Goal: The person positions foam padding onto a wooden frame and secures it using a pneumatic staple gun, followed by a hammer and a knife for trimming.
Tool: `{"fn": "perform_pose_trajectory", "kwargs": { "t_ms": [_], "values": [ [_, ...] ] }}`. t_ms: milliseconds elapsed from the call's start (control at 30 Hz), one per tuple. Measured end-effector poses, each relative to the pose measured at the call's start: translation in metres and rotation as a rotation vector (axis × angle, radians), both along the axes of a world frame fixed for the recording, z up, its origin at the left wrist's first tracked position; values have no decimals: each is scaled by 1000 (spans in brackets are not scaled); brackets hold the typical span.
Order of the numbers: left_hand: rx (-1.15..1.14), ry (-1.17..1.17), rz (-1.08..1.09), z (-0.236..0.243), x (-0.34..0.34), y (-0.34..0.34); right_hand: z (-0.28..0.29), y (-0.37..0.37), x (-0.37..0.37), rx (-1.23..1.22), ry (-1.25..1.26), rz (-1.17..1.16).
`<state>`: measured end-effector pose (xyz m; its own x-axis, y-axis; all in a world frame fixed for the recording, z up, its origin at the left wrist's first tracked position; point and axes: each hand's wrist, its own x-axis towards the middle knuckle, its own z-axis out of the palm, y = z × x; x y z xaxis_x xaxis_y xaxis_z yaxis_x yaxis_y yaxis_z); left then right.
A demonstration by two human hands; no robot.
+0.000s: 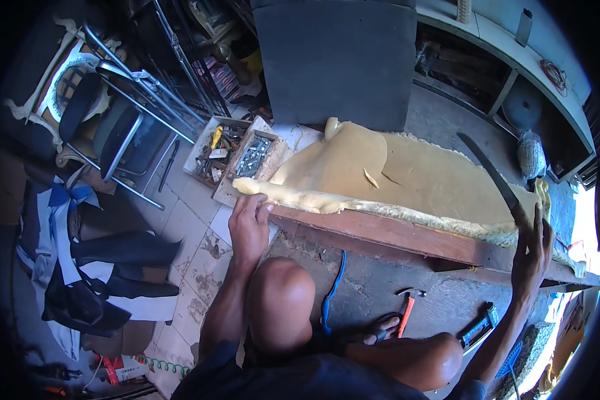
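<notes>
A sheet of yellowish foam (440, 173) lies over a low wooden frame (393, 233) in front of me. Its near edge is thick, pale and lumpy. My left hand (250, 223) is closed on that edge near its left corner, thumb and fingers pressed into the foam. A small loose flap and a slit show in the middle of the sheet. In my right hand (532, 247), at the frame's right end, is a knife with a long dark blade (490, 170). The blade points away and to the left, above the foam; the hand covers the handle.
Wooden boxes of tools and metal parts (253, 157) stand by the frame's left end. On the floor near my legs lie a hammer (407, 313), a blue cable (333, 290) and a staple gun (480, 327). Folding chairs (123, 133) and fabric scraps (113, 280) are at left.
</notes>
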<state>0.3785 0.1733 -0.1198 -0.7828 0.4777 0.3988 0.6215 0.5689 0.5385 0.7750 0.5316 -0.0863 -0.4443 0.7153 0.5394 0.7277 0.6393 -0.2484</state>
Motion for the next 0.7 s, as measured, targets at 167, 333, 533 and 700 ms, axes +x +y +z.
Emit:
{"fn": "perform_pose_trajectory", "kwargs": {
  "t_ms": [167,333,533,700],
  "values": [
    [-193,159,-163,9,-13,16,-53,-110,19,257,281,-77],
    [-94,82,-286,3,-30,-1,-142,-154,37,-273,434,-244],
    [134,37,-376,-15,-52,-19,-278,-198,54,-955,-262,-381],
    [840,-488,-228,-34,-73,-30,-368,-252,78,-1034,-282,-768]
  ]
}}
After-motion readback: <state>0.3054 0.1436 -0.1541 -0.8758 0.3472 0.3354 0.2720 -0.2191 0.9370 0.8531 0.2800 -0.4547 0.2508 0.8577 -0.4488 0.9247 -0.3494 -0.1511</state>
